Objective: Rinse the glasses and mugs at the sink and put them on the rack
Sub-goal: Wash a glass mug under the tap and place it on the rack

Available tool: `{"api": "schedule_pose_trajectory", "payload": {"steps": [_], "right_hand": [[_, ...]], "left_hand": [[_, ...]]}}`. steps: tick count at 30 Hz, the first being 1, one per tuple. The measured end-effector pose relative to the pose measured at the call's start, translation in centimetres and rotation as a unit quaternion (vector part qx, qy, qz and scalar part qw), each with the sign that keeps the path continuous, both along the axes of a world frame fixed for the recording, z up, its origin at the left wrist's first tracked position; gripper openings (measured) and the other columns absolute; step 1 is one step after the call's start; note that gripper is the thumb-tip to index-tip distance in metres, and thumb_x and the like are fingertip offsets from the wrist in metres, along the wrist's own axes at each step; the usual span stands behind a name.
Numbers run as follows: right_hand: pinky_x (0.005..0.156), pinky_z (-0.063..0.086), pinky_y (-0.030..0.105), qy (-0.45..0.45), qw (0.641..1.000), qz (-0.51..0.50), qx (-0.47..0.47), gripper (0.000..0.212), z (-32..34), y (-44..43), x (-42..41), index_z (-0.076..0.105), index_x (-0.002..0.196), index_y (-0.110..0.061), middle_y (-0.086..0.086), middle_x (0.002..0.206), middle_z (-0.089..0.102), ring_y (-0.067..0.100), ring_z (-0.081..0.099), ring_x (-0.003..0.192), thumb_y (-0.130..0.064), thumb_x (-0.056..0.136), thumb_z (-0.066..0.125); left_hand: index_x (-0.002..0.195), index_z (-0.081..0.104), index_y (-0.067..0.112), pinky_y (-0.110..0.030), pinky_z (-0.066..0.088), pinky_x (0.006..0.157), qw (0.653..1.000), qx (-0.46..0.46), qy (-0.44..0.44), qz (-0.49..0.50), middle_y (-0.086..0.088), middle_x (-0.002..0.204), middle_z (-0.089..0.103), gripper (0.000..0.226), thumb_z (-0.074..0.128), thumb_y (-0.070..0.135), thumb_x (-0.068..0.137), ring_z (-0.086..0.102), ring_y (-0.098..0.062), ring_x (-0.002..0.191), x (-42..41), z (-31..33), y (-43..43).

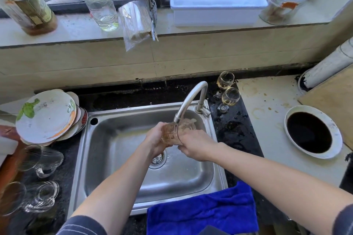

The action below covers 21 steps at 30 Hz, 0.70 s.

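Note:
Both my hands hold a patterned clear glass tumbler (174, 130) under the spout of the tap (191, 101), above the steel sink (118, 139). My left hand (154, 139) grips the tumbler from the left. My right hand (194, 145) grips it from the right, near its rim. Two small wine glasses (228, 89) with a little yellowish liquid stand on the dark counter to the right of the tap. Two clear glass mugs (44, 160) (38, 198) lie on the counter to the left of the sink.
Stacked plates (47, 114) lean at the sink's left rear corner. A blue cloth (202, 212) hangs over the sink's front edge. A bowl of dark liquid (313, 131) sits on the right counter. Bottles, a bag of sticks and a white box (217, 4) line the windowsill.

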State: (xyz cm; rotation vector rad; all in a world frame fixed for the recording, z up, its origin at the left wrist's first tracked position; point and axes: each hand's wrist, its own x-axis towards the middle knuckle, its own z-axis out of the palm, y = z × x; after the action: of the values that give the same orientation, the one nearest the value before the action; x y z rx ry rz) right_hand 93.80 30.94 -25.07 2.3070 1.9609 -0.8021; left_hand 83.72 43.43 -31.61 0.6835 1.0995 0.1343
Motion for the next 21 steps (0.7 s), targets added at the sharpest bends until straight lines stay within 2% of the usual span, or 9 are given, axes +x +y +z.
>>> {"api": "schedule_pose_trajectory", "payload": {"steps": [2,5,8,9,11,13,15,18,21], "right_hand": [[0.087,0.047,0.040,-0.021,0.997,0.055,0.050,0.022,0.2,-0.1,0.7,0.063,0.112,-0.014,0.006,0.117,0.065,0.028,0.059,0.107,-0.018,0.093,0.052],[0.070,0.042,0.033,-0.074,0.976,0.165,0.124,0.027,0.3,-0.5,2.3,0.073,0.093,-0.020,-0.004,0.094,0.073,0.020,0.065,0.089,-0.001,0.076,0.066],[0.066,0.042,0.032,-0.081,0.970,0.187,0.132,0.029,-0.1,-0.5,2.1,0.072,0.083,-0.024,-0.008,0.085,0.072,0.017,0.066,0.085,-0.001,0.066,0.072],[0.069,0.044,0.034,-0.057,0.975,0.171,0.131,0.029,-0.2,-0.6,2.0,0.073,0.084,-0.024,-0.008,0.088,0.072,0.018,0.066,0.088,-0.001,0.066,0.072],[0.088,0.043,0.042,-0.014,0.987,0.120,0.110,0.021,0.1,-0.7,2.2,0.071,0.093,-0.020,-0.005,0.103,0.070,0.020,0.061,0.104,-0.007,0.078,0.065],[0.107,0.029,0.046,-0.041,0.995,0.072,0.063,0.018,0.1,-0.3,1.6,0.065,0.104,-0.018,-0.001,0.114,0.064,0.021,0.053,0.113,-0.025,0.090,0.057],[0.115,0.017,0.046,-0.065,0.997,0.042,0.022,0.029,-0.1,0.4,0.7,0.060,0.113,-0.018,0.002,0.120,0.063,0.023,0.052,0.118,-0.037,0.093,0.053],[0.112,0.021,0.046,0.014,0.999,-0.009,0.042,0.019,-0.3,0.0,0.8,0.064,0.108,-0.023,-0.005,0.115,0.065,0.018,0.053,0.113,-0.030,0.095,0.051],[0.089,0.040,0.036,0.056,0.997,-0.036,0.046,0.014,0.0,-0.4,1.2,0.064,0.100,-0.021,-0.003,0.105,0.064,0.021,0.057,0.104,-0.024,0.093,0.053]], "left_hand": [[0.074,0.063,0.008,-0.035,0.044,0.067,0.998,-0.040,-0.013,-0.056,-0.011,0.069,0.057,0.023,0.043,0.014,0.084,0.051,-0.023,0.061,-0.4,0.2,0.5],[0.091,0.068,0.009,-0.040,0.048,0.085,0.981,-0.088,-0.020,-0.171,-0.010,0.087,0.067,0.034,0.039,0.027,0.095,0.060,-0.024,0.079,-0.6,0.7,0.9],[0.088,0.070,0.015,-0.031,0.047,0.066,0.974,-0.074,0.008,-0.216,-0.006,0.082,0.066,0.038,0.047,0.044,0.095,0.060,-0.020,0.070,-0.1,0.8,0.8],[0.086,0.069,0.016,-0.028,0.044,0.058,0.977,-0.062,0.016,-0.201,-0.005,0.076,0.063,0.035,0.048,0.043,0.094,0.056,-0.019,0.063,-0.1,0.7,0.8],[0.079,0.064,0.015,-0.025,0.039,0.051,0.989,-0.044,0.018,-0.143,-0.003,0.063,0.058,0.029,0.048,0.033,0.095,0.050,-0.018,0.053,-0.1,0.6,0.8],[0.075,0.060,0.014,-0.026,0.037,0.052,0.996,-0.041,0.012,-0.084,-0.004,0.057,0.054,0.024,0.050,0.024,0.093,0.047,-0.019,0.050,0.1,0.5,0.3],[0.073,0.059,0.012,-0.029,0.036,0.055,0.999,-0.031,0.000,-0.040,-0.007,0.060,0.055,0.020,0.052,0.018,0.091,0.047,-0.021,0.054,0.2,0.4,-0.1],[0.071,0.060,0.012,-0.028,0.035,0.052,1.000,-0.002,0.016,0.009,-0.007,0.057,0.056,0.016,0.054,0.014,0.086,0.047,-0.020,0.050,-0.3,-0.1,0.4],[0.070,0.058,0.011,-0.026,0.036,0.051,0.999,0.007,0.010,0.052,-0.007,0.055,0.056,0.015,0.055,0.012,0.084,0.048,-0.020,0.047,-0.6,-0.3,0.5]]}}
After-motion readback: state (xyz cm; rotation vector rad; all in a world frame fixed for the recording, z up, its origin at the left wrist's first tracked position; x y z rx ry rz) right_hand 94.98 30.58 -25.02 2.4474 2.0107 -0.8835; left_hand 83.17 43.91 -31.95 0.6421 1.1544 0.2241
